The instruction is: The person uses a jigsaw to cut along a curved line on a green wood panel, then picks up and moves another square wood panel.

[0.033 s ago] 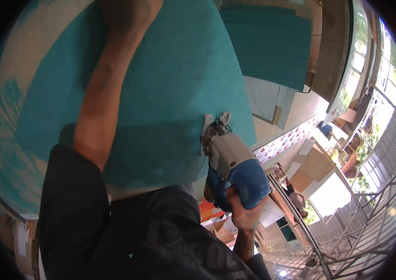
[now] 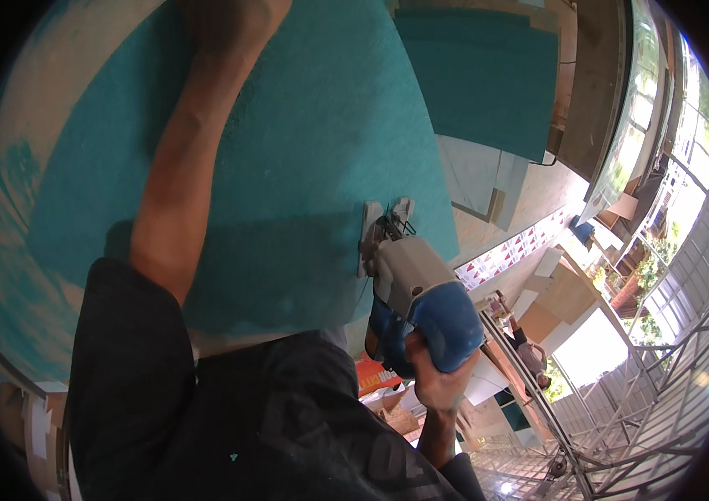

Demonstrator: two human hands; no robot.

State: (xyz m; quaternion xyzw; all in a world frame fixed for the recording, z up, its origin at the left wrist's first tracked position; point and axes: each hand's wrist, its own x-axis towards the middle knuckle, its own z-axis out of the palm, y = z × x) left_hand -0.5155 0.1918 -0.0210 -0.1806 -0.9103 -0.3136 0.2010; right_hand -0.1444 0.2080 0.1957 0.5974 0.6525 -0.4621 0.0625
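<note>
A blue and grey jigsaw [image 2: 417, 288] stands with its metal shoe on the teal board [image 2: 312, 150], close to the board's right-hand edge. My right hand [image 2: 440, 380] is wrapped round the jigsaw's handle at its blue rear end. My left arm stretches across the board to the far side. There my left hand [image 2: 242, 21] is cut off by the upper edge of the picture, so its fingers are hidden. It is nearest to the teal board's far part. The jigsaw's blade cannot be made out.
Another teal sheet [image 2: 475, 83] lies beyond the board to the right, beside pale panels [image 2: 467, 171]. A strip of printed paper [image 2: 517, 246] lies beside the jigsaw. Farther right, another person [image 2: 529, 355] is near a large white panel [image 2: 592, 359]. Bare tan surface [image 2: 79, 67] shows at the left.
</note>
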